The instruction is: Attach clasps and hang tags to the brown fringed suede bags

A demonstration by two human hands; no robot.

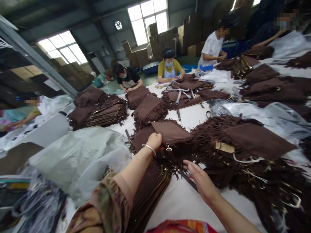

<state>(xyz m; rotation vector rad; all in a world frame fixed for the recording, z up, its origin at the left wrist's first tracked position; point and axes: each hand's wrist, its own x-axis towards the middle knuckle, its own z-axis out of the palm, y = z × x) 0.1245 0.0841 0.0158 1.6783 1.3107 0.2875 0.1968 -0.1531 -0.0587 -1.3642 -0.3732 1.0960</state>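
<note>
A dark brown fringed bag (178, 134) with a gold clasp is held up in front of me. My left hand (155, 141), with a bracelet at its wrist, is closed on the bag's left upper edge. Below and to the right of the bag, my right hand (198, 176) has its fingers stretched out, close to the fringe and a dark strap (189, 182). Whether its fingertips touch them I cannot tell. Under my left forearm lies a stack of brown bags (152, 191) with gold zips.
On the right is a fringed pile of bags (259, 139) with a tan tag. Plastic sheeting (82, 155) covers the left side. More bags (107, 111) are stacked across the white table (194, 118). Several people, including one in yellow (170, 69), work around it.
</note>
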